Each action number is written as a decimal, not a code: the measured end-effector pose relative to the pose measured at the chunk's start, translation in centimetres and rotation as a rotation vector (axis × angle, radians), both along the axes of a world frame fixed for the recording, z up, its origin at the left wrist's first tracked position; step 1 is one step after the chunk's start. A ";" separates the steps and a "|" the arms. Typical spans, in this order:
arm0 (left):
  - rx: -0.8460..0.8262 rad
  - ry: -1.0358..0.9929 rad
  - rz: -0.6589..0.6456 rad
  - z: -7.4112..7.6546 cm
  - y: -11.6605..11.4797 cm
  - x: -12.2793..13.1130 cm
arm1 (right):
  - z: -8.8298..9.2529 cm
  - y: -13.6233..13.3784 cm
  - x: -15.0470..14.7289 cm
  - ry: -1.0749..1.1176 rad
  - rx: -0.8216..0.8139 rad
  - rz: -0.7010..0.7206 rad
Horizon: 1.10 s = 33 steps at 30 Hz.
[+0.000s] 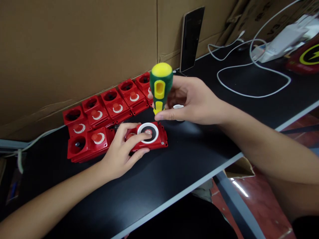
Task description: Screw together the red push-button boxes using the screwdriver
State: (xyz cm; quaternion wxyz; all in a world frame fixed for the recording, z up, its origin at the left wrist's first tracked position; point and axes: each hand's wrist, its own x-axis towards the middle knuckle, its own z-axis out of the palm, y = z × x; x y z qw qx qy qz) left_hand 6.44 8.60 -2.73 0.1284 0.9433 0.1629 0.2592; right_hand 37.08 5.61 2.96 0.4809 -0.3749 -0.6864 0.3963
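My left hand (122,149) is closed around a red plastic housing (163,136) that lies on the black table. One finger rests on the dark round centre inside the housing's white ring (157,134). A screw shows in the housing's near right corner. My right hand (191,99) grips a screwdriver (161,81) with a green and yellow handle, held upright. Its lower end points at the housing's far right corner; whether the tip sits in a screw I cannot tell. A small white round piece (178,107) shows partly behind my right hand.
Several similar red housings (116,103) stand in a row along the cardboard wall (99,39). One more housing (87,146) lies left of my left hand. A phone (191,38) leans upright at the back. White cables (251,96) curl over the table's right side.
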 end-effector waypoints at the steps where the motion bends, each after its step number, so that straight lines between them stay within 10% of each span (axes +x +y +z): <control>1: 0.001 0.001 -0.001 0.0 0.0 0.0 | 0.1 0.0 0.1 0.012 -0.006 0.013; 33: -0.004 -0.001 -0.003 -0.1 0.0 0.1 | -0.1 -0.3 0.4 -0.148 0.124 0.066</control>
